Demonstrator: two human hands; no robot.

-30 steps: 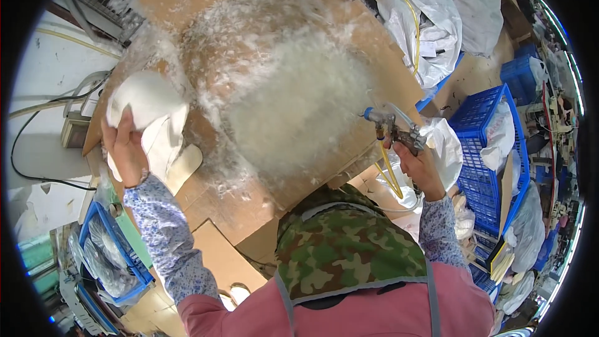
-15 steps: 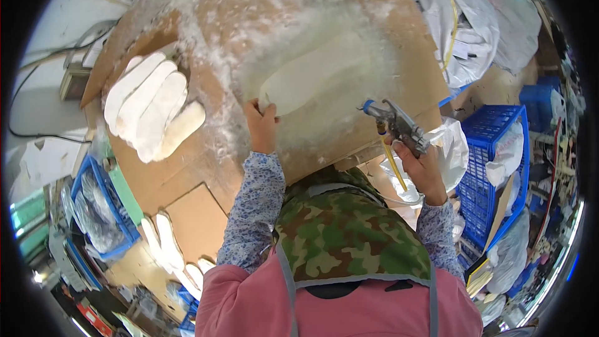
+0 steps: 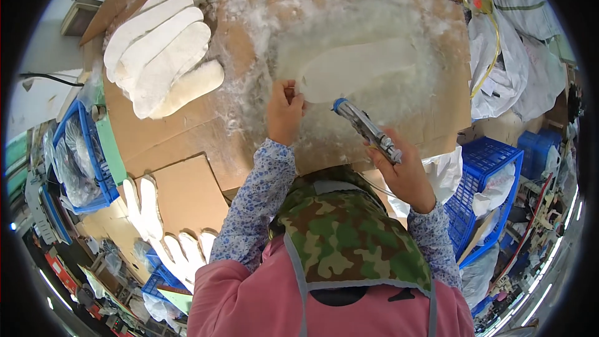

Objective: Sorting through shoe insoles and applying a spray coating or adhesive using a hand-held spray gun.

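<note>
A pale insole point(image 3: 355, 68) lies flat on a fluff-covered patch of the cardboard work surface point(image 3: 446, 103). My left hand point(image 3: 287, 112) is at its left end, fingers curled in close to its edge. Whether they grip the insole or anything else there, I cannot make out. In my right hand point(image 3: 405, 168) is a metal spray gun point(image 3: 368, 130) with a blue ring at its nozzle, held just off the insole's near edge and pointing up and left. My fingers are wrapped round its grip; part of its handle is hidden.
Several white insoles point(image 3: 165, 56) overlap at the left of the cardboard, and more white pieces point(image 3: 148, 209) lie lower left. Blue crates stand at the left point(image 3: 103, 162) and right point(image 3: 483, 181). White bags point(image 3: 499, 62) and a yellow hose point(image 3: 493, 68) are at upper right.
The spray gun has swung left, its nozzle now closer to the insole. My left hand has drawn back slightly from the insole's end. The whole view has shifted.
</note>
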